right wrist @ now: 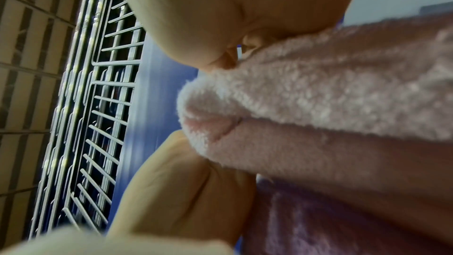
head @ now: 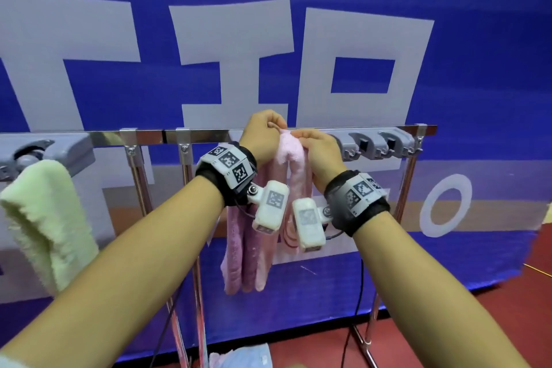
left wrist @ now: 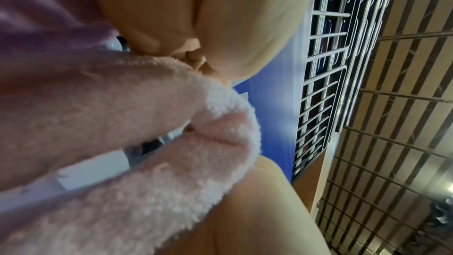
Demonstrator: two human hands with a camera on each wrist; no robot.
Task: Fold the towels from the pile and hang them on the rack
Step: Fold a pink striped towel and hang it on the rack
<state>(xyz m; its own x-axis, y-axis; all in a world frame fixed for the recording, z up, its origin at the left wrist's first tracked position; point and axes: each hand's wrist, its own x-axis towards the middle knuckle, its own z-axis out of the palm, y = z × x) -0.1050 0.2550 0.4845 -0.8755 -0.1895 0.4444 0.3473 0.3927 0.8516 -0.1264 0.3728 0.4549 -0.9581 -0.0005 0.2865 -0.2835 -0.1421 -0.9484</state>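
Your left hand (head: 263, 131) and your right hand (head: 319, 152) meet at the top of the shiny metal rack rail (head: 206, 134), both with fingers curled round the folded top of a fluffy pale pink towel (head: 288, 155). Your left fingers (left wrist: 193, 59) pinch its upper edge, and your right hand grips it just beside them. This towel hangs down from the rail between your wrists. Just to its left, a darker mauve pink towel (head: 242, 254) hangs from the same rail, partly hidden behind your left wrist. Well apart, at the far left, a fluffy cream towel (head: 44, 218) hangs from a grey plastic clip (head: 38, 152). Behind the rack stands a blue banner (head: 448, 84).
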